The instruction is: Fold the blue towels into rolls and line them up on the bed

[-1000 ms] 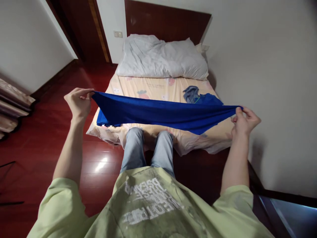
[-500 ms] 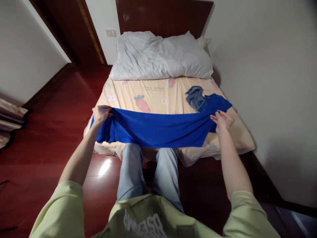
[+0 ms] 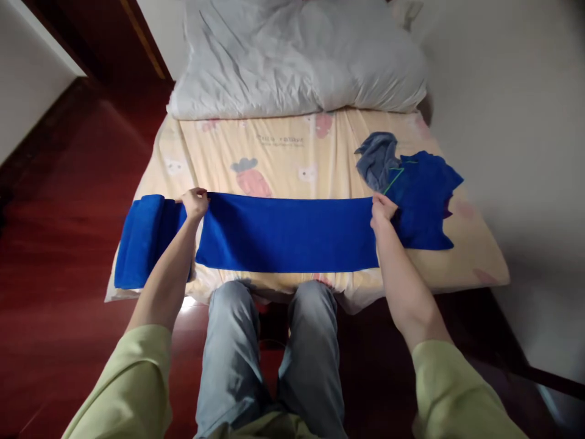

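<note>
A long blue towel (image 3: 283,233) lies flat across the near end of the bed (image 3: 297,152), folded into a narrow band. My left hand (image 3: 195,202) is closed on its far edge toward the left. My right hand (image 3: 381,208) pinches the far edge at the right end. The towel's left end runs past my left forearm to the bed's left edge. Both hands rest low on the sheet.
A second blue cloth (image 3: 423,198) and a crumpled grey garment (image 3: 377,158) lie on the bed's right side. A white duvet and pillows (image 3: 297,58) fill the head end. Dark red wooden floor (image 3: 59,201) lies left; a white wall (image 3: 516,110) runs along the right.
The towel was held stretched in the air a second ago. Both hands have come down and forward, and the towel now lies flat on the bed.
</note>
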`<state>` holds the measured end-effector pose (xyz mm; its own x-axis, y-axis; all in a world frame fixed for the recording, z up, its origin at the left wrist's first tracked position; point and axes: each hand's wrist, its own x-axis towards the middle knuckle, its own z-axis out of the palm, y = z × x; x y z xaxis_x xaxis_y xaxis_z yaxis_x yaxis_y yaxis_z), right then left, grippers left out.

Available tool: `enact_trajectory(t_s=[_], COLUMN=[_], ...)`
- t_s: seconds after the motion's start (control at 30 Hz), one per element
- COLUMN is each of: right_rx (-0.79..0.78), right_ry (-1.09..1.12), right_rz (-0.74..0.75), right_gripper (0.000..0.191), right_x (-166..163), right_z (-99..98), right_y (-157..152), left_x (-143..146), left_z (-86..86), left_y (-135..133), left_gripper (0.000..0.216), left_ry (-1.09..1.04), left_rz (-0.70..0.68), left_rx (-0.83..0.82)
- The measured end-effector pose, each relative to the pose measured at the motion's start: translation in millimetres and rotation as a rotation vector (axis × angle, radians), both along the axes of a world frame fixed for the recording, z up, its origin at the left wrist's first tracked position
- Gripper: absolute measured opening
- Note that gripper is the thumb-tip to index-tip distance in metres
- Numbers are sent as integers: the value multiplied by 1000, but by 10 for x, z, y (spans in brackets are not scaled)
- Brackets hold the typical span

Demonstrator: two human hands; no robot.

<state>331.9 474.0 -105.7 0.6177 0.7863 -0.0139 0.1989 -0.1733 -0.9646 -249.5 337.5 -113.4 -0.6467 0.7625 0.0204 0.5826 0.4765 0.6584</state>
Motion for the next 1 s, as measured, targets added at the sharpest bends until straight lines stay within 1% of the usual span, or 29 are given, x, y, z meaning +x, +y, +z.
enact_trajectory(t_s=[0.07,0.1,0.13,0.2,0.27,0.3,0.33,0.37,0.4,0.43,0.5,0.6,0.67,0.73,0.8,0.9,1.0], right_rx=[-29,-48,-65,-83,-90,-115,-155,-190,-217,-235,-264,-353,-392,-404,-401,-391,-366], right_ry=[-234,-347,-454,-633,-747,-777,-794,-809,-824,-840,-868,-870,-883,-906,-929,-953,-947], right_rz=[150,233,321,520,734,821,882,921,933,915,799,545,456,427,415,402,450], right_gripper=[40,50,57,61,60,61,63,65,67,69,71,73,76,78,77,74,71], right_x=[-108,-202,-325,-642,-993,-1151,-1279,-1367,-1410,-1403,-1251,-798,-473,-222,-74,-11,8], right_z=[-82,-118,-155,-243,-360,-429,-501,-574,-642,-703,-799,-893,-948,-1016,-1092,-1170,-1121], right_y=[-75,-147,-239,-472,-724,-836,-929,-994,-1029,-1030,-940,-646,-423,-232,-95,14,4], left_x=[155,276,425,776,1123,1265,1371,1436,1457,1439,1311,1043,912,847,830,826,805], left_z=[-97,-140,-183,-275,-382,-439,-496,-550,-597,-637,-687,-709,-712,-724,-747,-788,-797], left_y=[-20,-55,-101,-207,-303,-338,-364,-379,-385,-383,-358,-296,-254,-221,-198,-166,-147], left_gripper=[52,58,63,63,64,67,70,73,74,75,76,78,81,81,81,79,77], left_ry=[100,147,190,257,291,298,303,306,309,311,313,310,302,286,270,266,277], left_rz=[-4,-43,-113,-322,-521,-573,-596,-590,-560,-516,-408,-269,-219,-187,-173,-173,-166], left_rx=[11,13,10,-21,-78,-110,-137,-157,-168,-173,-170,-169,-167,-162,-155,-140,-113])
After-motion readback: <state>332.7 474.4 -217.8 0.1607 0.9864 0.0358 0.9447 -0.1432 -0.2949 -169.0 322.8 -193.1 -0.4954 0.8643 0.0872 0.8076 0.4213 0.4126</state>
